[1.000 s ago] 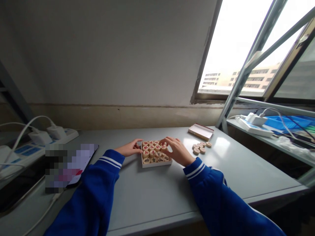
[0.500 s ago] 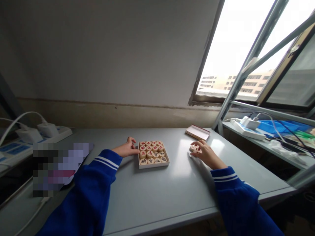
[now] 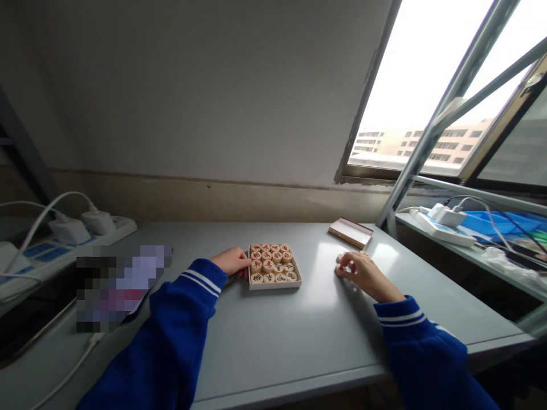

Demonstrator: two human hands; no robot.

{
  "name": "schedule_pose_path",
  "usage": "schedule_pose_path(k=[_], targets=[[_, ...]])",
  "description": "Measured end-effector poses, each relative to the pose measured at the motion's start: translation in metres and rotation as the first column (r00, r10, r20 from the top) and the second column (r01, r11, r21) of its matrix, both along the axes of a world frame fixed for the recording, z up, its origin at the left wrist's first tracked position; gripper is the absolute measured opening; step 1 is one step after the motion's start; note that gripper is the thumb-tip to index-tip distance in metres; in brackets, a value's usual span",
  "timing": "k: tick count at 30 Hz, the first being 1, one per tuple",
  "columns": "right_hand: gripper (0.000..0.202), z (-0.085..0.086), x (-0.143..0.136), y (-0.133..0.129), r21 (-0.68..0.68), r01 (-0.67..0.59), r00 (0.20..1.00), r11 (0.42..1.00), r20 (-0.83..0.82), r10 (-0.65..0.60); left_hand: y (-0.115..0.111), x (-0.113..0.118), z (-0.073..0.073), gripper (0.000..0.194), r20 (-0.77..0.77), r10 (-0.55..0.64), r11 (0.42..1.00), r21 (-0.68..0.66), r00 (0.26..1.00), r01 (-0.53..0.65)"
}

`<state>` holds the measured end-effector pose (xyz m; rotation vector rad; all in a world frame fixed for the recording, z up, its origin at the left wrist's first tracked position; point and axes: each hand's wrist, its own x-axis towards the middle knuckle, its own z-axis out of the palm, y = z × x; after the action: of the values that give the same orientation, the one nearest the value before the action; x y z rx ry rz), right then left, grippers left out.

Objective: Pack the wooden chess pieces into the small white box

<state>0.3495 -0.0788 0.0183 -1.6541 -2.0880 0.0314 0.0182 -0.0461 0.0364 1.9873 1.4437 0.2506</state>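
A shallow white box [image 3: 276, 286] stands on the grey desk, filled with rows of round wooden Chinese chess pieces [image 3: 268, 266]. Red characters mark the pieces at the back, black ones several at the front. My left hand [image 3: 234, 262] is at the box's left wall, its fingers curled down beside it and the thumb at the rim. To the right, my right hand [image 3: 363, 273] pinches a Chinese chess piece [image 3: 340, 270] at the desk top. Another loose piece [image 3: 339, 258] lies just behind it, partly hidden by the fingers.
The open box lid [image 3: 351, 232] lies at the back right of the desk [image 3: 273, 341]. On the left are a phone [image 3: 132, 285] with a cable and a power strip [image 3: 122, 228] with chargers. A side shelf holds another strip [image 3: 444, 229] and a blue tray [image 3: 491, 221].
My left fingers have curled in against the box's side. My right fingers have closed on a loose piece. The whole view has shifted slightly, so the desk things appear further right.
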Motion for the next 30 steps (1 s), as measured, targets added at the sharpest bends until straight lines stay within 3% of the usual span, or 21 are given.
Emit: schedule_pose_path(k=[4, 8, 12, 15, 18, 30], targets=[[0.02, 0.016, -0.04, -0.006, 0.017, -0.158, 0.975, 0.987, -0.157, 0.158, -0.002, 0.005, 0.002, 0.032, -0.03, 0.09, 0.991, 0.099, 0.995, -0.086], [0.017, 0.028, -0.091, -0.008, 0.135, -0.307, 0.935, 0.942, -0.142, 0.325, -0.001, 0.006, 0.001, 0.034, -0.033, 0.141, 0.983, 0.127, 0.989, -0.136], [0.013, 0.019, -0.123, 0.002, 0.07, -0.284, 0.948, 0.956, -0.126, 0.291, -0.001, 0.007, -0.001, 0.035, -0.044, 0.186, 0.97, 0.168, 0.982, -0.176], [0.018, 0.004, -0.13, 0.011, 0.073, -0.238, 0.964, 0.969, -0.104, 0.245, 0.0, 0.007, -0.002, 0.035, -0.057, 0.193, 0.964, 0.2, 0.98, -0.178], [0.017, -0.004, -0.13, 0.014, 0.115, -0.276, 0.95, 0.954, -0.117, 0.288, 0.002, 0.006, -0.004, 0.036, -0.059, 0.165, 0.969, 0.195, 0.985, -0.15], [0.012, 0.0, -0.129, 0.016, 0.109, -0.279, 0.938, 0.954, -0.18, 0.295, 0.005, 0.003, -0.006, 0.034, -0.009, 0.096, 0.984, 0.153, 0.995, -0.093]])
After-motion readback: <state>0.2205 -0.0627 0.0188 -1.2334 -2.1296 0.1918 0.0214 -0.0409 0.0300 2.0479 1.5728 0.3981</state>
